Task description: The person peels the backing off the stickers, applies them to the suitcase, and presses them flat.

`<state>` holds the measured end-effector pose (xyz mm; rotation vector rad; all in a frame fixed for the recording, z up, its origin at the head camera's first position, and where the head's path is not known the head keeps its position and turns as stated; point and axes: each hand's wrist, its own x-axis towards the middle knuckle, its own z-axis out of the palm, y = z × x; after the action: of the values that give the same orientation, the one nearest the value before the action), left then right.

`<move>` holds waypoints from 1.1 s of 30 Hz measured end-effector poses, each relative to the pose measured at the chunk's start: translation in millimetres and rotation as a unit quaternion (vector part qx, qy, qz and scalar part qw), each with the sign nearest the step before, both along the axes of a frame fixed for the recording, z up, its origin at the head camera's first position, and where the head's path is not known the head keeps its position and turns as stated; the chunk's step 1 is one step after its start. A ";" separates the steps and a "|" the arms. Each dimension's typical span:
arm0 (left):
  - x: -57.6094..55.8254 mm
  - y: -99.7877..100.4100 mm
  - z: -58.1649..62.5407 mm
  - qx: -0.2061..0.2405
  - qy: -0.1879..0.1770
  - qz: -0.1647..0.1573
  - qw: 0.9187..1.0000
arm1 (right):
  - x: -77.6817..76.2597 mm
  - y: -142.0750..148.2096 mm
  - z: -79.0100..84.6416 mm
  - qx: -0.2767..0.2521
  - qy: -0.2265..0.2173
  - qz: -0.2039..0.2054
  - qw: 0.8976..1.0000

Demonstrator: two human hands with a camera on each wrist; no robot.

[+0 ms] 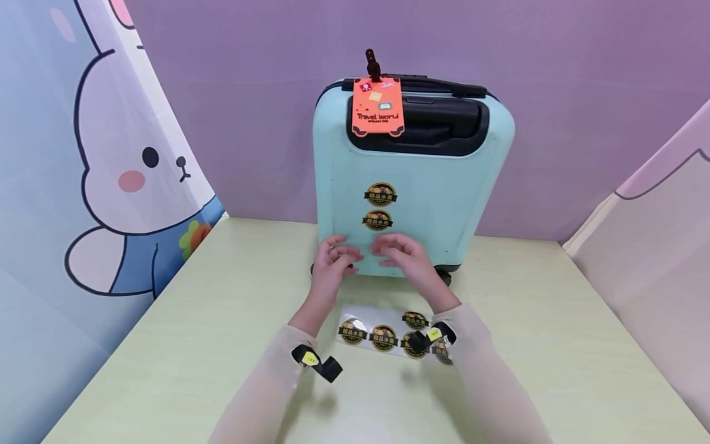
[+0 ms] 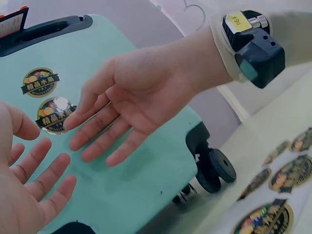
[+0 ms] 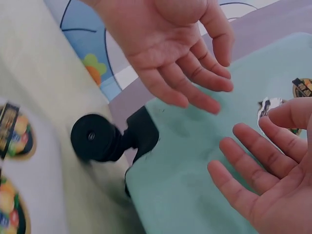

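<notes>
A mint-green suitcase (image 1: 410, 185) stands upright, bearing two round black-and-gold stickers, an upper sticker (image 1: 381, 194) and a lower sticker (image 1: 378, 220), one above the other. My left hand (image 1: 334, 262) is held near the lower front of the suitcase, its fingers loosely bent and holding nothing. Beside it, my right hand (image 1: 407, 256) is just below the lower sticker, also with relaxed fingers. In the left wrist view the right hand (image 2: 141, 92) partly overlaps the lower sticker's edge; whether it touches is unclear. On the table in front lies a sticker sheet (image 1: 350, 312) with several similar round stickers.
An orange luggage tag (image 1: 378, 111) hangs from the suitcase's black top handle. The right forearm partly covers the sheet's right end. Purple cloth (image 1: 238, 111) rises behind, and a curtain with a cartoon rabbit (image 1: 127, 148) stands at left.
</notes>
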<state>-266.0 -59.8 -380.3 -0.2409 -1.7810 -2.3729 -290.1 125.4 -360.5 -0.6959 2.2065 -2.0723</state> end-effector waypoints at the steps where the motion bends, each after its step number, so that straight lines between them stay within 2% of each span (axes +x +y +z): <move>1: 0.3 -0.7 -2.1 -0.005 -0.002 0.000 1.000 | 1.0 2.3 -1.5 0.009 -0.001 0.000 1.000; 6: 1.5 -4.9 -14.1 -0.037 -0.016 0.001 0.999 | 6.1 13.9 -9.8 0.047 -0.005 -0.012 0.999; 13: 7.7 -12.3 -29.4 -0.084 -0.033 -0.014 0.996 | 18.8 35.0 -24.1 0.108 -0.038 -0.032 0.993; 19: 14.7 -21.7 -47.8 -0.145 -0.055 -0.048 0.987 | 26.5 60.7 -41.1 0.166 -0.051 -0.037 0.984; 22: 18.2 -27.1 -54.9 -0.167 -0.057 -0.052 0.983 | 29.2 73.1 -47.6 0.189 -0.056 -0.036 0.980; 28: 25.6 -35.9 -59.2 -0.185 -0.062 -0.047 0.980 | 35.0 91.9 -55.3 0.218 -0.066 -0.044 0.973; 33: 29.4 -39.6 -62.0 -0.192 -0.095 -0.049 0.975 | 42.1 103.2 -62.1 0.243 -0.070 -0.059 0.966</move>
<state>-236.6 -99.3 -442.3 -0.1525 -2.3661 -2.1534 -248.1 228.6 -422.6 -0.3689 2.5687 -1.4602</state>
